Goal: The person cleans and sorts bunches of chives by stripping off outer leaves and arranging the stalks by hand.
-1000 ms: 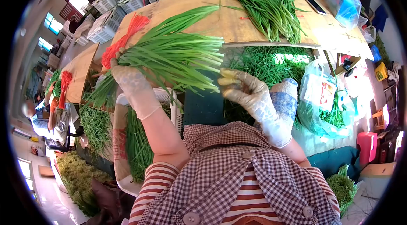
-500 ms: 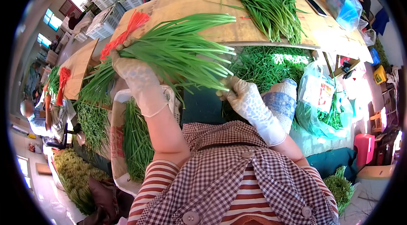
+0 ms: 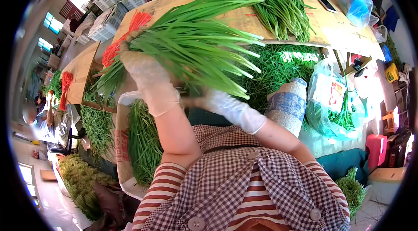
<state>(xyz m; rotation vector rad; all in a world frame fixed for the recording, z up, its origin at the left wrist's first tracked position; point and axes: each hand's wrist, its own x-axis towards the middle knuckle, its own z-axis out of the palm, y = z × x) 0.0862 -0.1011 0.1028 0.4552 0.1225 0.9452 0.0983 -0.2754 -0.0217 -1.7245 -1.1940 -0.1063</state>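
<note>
My left hand (image 3: 141,65), in a pale glove, is closed around the leafy end of a loose bunch of garlic chives (image 3: 196,37). The white stem ends fan out to the right over the table's front edge. My right hand (image 3: 215,102), also gloved, is below the bunch, close to my left forearm; its fingers are smeared by motion. Red tie strips (image 3: 138,18) lie on the table just behind my left hand. Another heap of chives (image 3: 278,11) rests on the wooden table (image 3: 187,2).
A white crate (image 3: 124,144) with chives stands at my left. Under the table is a mass of loose green leaves (image 3: 278,72). A rolled towel (image 3: 287,105) and a plastic bag (image 3: 320,100) are at my right. On the table lies a phone (image 3: 325,2). Other people sit nearby.
My left hand and the bunch have moved slightly right and up. The right hand has left the stem ends and swung left, under the bunch.
</note>
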